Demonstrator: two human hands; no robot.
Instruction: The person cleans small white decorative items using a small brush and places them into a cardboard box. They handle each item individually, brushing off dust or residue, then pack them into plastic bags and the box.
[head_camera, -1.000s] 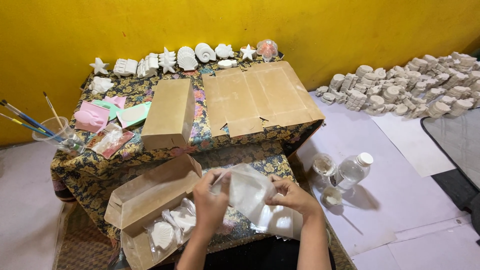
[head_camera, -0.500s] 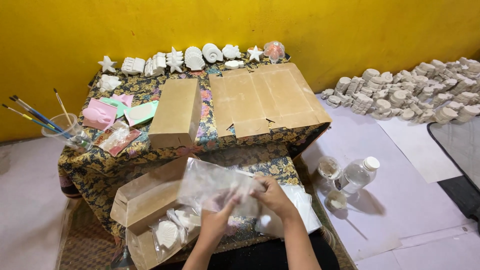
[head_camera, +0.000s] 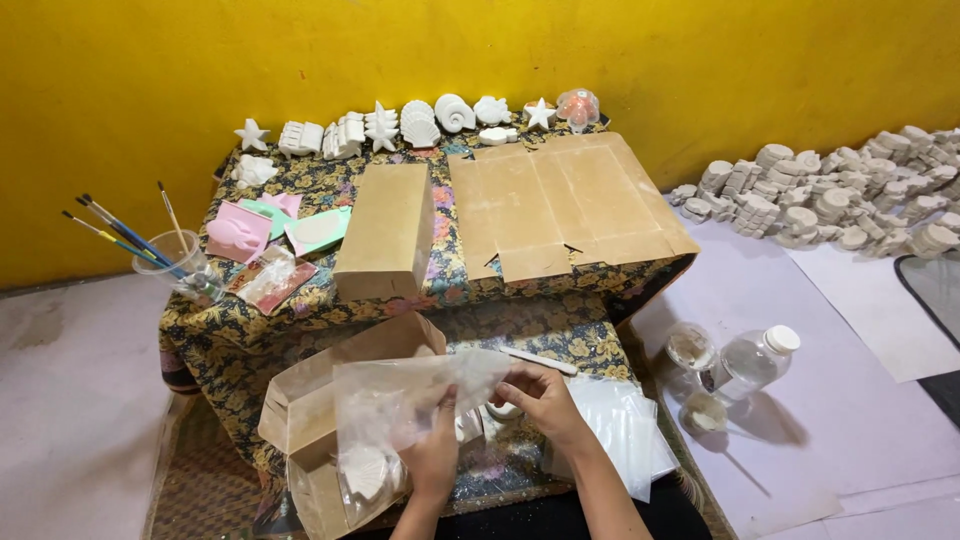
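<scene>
Both hands' fingers pinch a clear bag (head_camera: 420, 395) at lower centre: left hand (head_camera: 435, 455) grips its lower edge, right hand (head_camera: 540, 400) its mouth. Below left sits an open box (head_camera: 310, 410); spare bags (head_camera: 625, 430) lie right on the worktop (head_camera: 560, 330).

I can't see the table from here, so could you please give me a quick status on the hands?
Left hand and right hand both grip a clear plastic bag. White shell piece inside. Open cardboard box beside them.
</scene>
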